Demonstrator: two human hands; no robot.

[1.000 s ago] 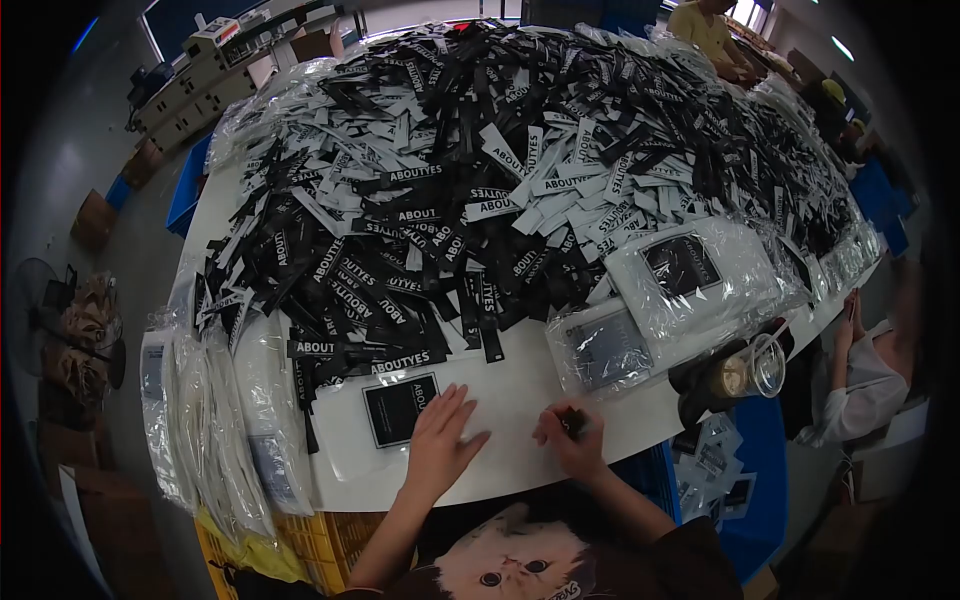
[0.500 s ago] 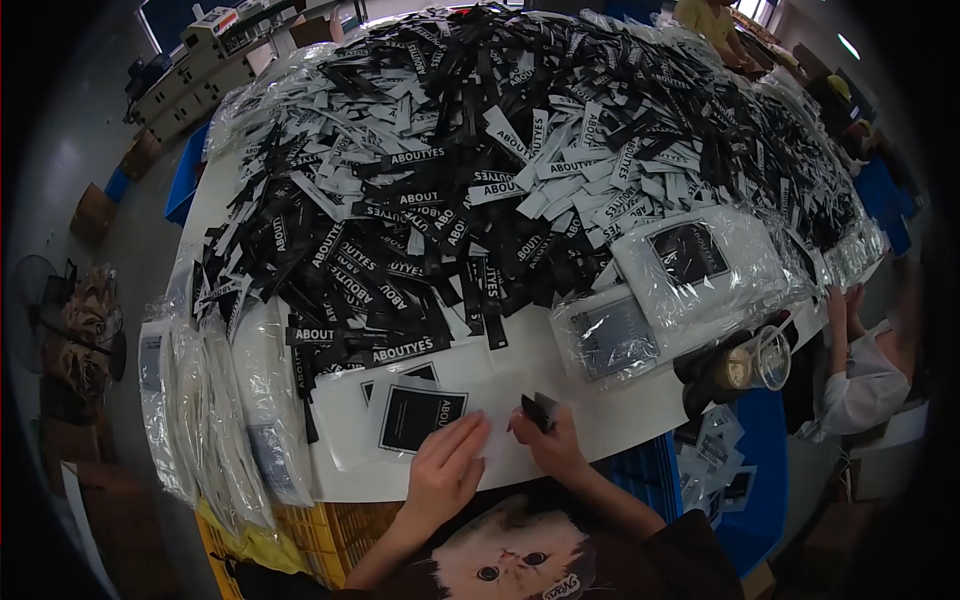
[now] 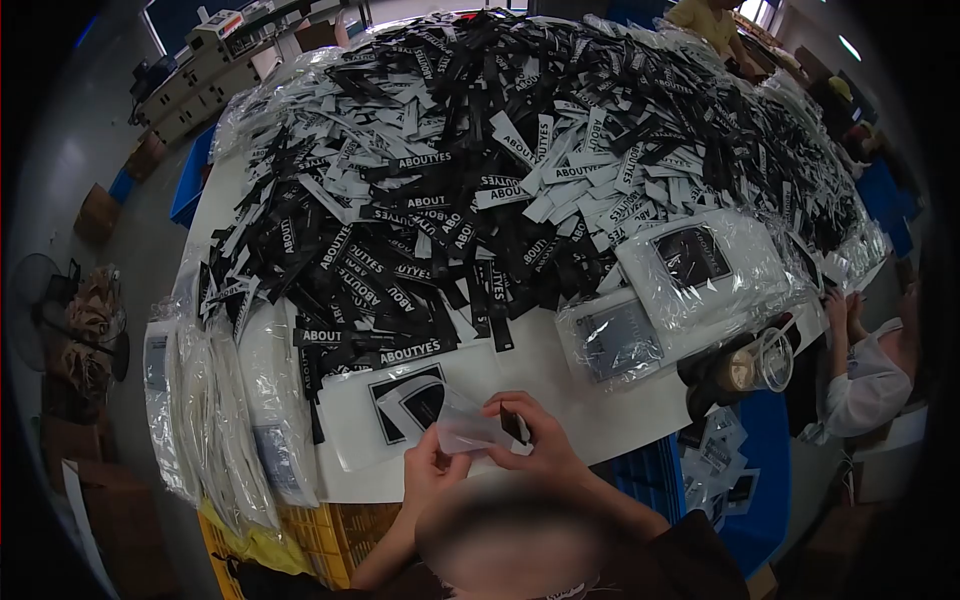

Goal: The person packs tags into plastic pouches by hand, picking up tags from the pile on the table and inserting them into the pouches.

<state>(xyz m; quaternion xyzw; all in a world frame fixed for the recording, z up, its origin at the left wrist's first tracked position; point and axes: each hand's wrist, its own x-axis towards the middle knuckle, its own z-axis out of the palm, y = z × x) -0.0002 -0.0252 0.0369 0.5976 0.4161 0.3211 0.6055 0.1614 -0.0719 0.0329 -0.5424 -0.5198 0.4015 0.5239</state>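
Above the table's front edge, my left hand (image 3: 432, 468) pinches a translucent plastic bag (image 3: 470, 430) with a black printed panel. The bag is lifted and bent. My right hand (image 3: 545, 440) has its fingers at the bag's other end and also holds a small dark folded piece (image 3: 515, 424), partly hidden by the fingers; it resembles the black label strips. Just beyond my left hand lies a stack of similar flat bags (image 3: 350, 440), the top one showing a black square print.
A large heap of black and white ABOUTYES strips (image 3: 420, 200) covers the table (image 3: 540, 365). Wrapped bag packs (image 3: 610, 340) lie at right, more packs (image 3: 270, 400) at left. A drink cup (image 3: 745, 368) stands near the right edge, above a blue bin (image 3: 765, 470). Another person (image 3: 865, 370) sits at right.
The top bag has been lifted off the stack and bent toward me, held by my left hand. My right hand has come to the bag with the dark piece still in it.
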